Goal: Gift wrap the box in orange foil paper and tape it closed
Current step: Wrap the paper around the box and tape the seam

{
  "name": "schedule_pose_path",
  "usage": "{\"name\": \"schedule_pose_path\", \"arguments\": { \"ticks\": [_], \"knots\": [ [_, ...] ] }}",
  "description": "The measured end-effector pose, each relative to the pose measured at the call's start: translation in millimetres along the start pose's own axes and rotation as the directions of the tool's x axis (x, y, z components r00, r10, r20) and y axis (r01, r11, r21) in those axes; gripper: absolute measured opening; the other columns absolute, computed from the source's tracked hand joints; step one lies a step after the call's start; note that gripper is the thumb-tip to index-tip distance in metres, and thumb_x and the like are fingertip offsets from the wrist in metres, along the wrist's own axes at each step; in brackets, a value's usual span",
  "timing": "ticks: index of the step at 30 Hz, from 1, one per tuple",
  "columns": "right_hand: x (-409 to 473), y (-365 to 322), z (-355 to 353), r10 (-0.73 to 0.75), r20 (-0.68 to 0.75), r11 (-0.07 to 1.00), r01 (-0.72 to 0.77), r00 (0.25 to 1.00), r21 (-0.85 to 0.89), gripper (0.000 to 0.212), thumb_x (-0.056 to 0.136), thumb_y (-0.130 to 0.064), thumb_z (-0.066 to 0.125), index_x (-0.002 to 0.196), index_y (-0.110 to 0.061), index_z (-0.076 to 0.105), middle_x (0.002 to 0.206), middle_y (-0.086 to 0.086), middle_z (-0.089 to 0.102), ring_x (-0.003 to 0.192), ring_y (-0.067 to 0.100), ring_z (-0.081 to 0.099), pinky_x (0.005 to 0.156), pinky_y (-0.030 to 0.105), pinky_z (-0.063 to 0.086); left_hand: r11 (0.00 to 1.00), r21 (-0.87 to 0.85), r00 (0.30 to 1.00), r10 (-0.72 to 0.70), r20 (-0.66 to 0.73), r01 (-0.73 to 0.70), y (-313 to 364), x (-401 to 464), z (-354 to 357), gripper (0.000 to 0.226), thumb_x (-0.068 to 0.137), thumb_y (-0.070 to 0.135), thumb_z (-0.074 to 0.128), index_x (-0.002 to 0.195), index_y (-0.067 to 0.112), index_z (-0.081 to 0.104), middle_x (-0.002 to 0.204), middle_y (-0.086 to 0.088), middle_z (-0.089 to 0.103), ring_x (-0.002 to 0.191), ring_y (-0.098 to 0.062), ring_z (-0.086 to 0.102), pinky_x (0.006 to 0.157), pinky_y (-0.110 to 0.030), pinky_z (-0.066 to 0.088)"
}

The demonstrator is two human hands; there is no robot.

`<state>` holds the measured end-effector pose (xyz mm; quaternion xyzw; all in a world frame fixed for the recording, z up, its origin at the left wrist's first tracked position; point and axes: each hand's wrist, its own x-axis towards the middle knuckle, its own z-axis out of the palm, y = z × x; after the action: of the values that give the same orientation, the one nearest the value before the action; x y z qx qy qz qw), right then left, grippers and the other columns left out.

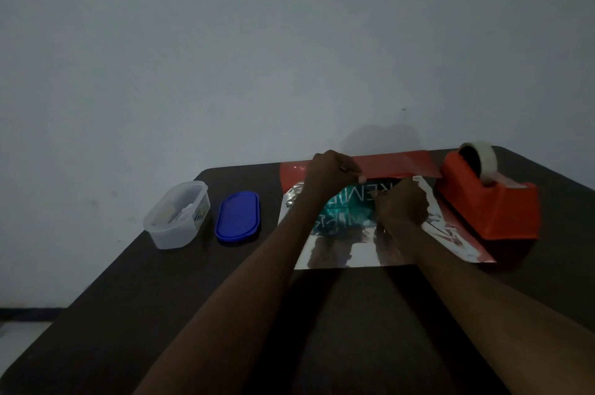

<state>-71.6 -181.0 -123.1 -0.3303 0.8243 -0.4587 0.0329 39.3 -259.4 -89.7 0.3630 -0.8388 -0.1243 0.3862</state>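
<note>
Left hand (331, 171): fingers curled, thumb and fingertips closed on the far flap of the orange foil paper (399, 166), just right of the frame's centre. The flap is folded toward the viewer over the box (349, 212).

Right hand (402, 206): also curled, knuckles up, low on the box's right part, beside a torn-looking silver edge of the paper. It appears to pinch that edge, but the dim light leaves the contact uncertain.

The box lies between the two hands, at centre right of the frame, resting on the paper. Its top is dark with white lettering and a teal pattern; both forearms cross over its near side and hide part of it.

The paper is spread flat with its silver, mirror-like underside up. Its orange face shows only along the far strip and at the right margin.

A tape dispenser (492, 204), orange, holding a roll of clear tape (481, 161), stands at the right of the frame, just beside the paper's right edge.

Left of centre, a blue lid (238, 217) lies flat; further left stands an open translucent container (177, 216) with unclear contents.

All items sit on a dark table (128, 298) against a plain pale wall (225, 40).
</note>
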Motion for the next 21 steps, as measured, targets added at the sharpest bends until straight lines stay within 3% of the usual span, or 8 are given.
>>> {"name": "schedule_pose_path", "arguments": {
  "ticks": [3,6,8,10,13,21],
  "knots": [
    [2,2,-5,-0.103,-0.030,0.992,0.100,0.994,-0.077,0.019,0.087,-0.018,0.070,0.093,-0.001,0.068,0.091,0.016,0.069,0.082,0.032,0.066,0.065,0.033,0.049,0.999,0.047,0.998,-0.020,-0.057,0.023,5,-1,6,0.013,0.073,0.020,0.083,0.084,0.015,0.080,0.081,-0.002,0.077,0.072,-0.010,0.070,0.073,-0.021,0.055],
    [10,2,-9,-0.320,-0.138,0.947,0.317,0.937,-0.045,0.012,0.088,-0.012,0.061,0.076,-0.010,0.064,0.070,0.006,0.062,0.060,0.021,0.057,0.050,0.022,0.036,0.999,0.033,0.997,-0.031,-0.076,0.033,6,-3,8,0.013,0.075,0.018,0.082,0.086,0.013,0.079,0.082,-0.003,0.077,0.072,-0.011,0.071,0.071,-0.018,0.053],
    [15,0,-14,-0.457,-0.182,0.886,0.463,0.870,-0.015,0.018,0.087,-0.006,0.054,0.074,-0.014,0.063,0.068,0.002,0.060,0.058,0.017,0.053,0.046,0.019,0.026,0.999,0.028,0.997,-0.039,-0.071,0.041,5,-3,7,0.014,0.074,0.019,0.083,0.087,0.014,0.080,0.081,-0.002,0.077,0.072,-0.009,0.071,0.067,-0.014,0.050],
    [19,1,-15,-0.530,-0.161,0.841,0.541,0.833,0.027,0.023,0.084,-0.002,0.054,0.075,-0.017,0.069,0.072,0.001,0.063,0.062,0.016,0.055,0.047,0.016,0.026,0.998,0.035,0.997,-0.045,-0.060,0.047,4,-2,6,0.015,0.074,0.020,0.083,0.088,0.016,0.079,0.081,0.000,0.077,0.072,-0.008,0.070,0.070,-0.019,0.055],
    [28,8,-10,-0.560,-0.066,0.823,0.563,0.826,0.070,0.023,0.083,-0.002,0.063,0.079,-0.023,0.073,0.082,0.002,0.067,0.069,0.016,0.058,0.050,0.014,0.029,0.998,0.049,0.998,-0.022,-0.055,0.025,4,-4,6,0.020,0.074,0.021,0.082,0.094,0.017,0.079,0.086,0.000,0.077,0.075,-0.009,0.071,0.076,-0.028,0.059],
    [38,12,-6,-0.556,-0.045,0.829,0.558,0.830,0.036,0.022,0.082,-0.005,0.069,0.079,-0.026,0.073,0.085,0.001,0.067,0.069,0.017,0.060,0.049,0.014,0.032,0.992,0.121,0.997,0.041,-0.066,-0.033,5,-10,7,0.021,0.083,0.019,0.076,0.103,0.023,0.077,0.093,-0.001,0.077,0.078,-0.013,0.070,0.075,-0.026,0.055]
  ]
}}
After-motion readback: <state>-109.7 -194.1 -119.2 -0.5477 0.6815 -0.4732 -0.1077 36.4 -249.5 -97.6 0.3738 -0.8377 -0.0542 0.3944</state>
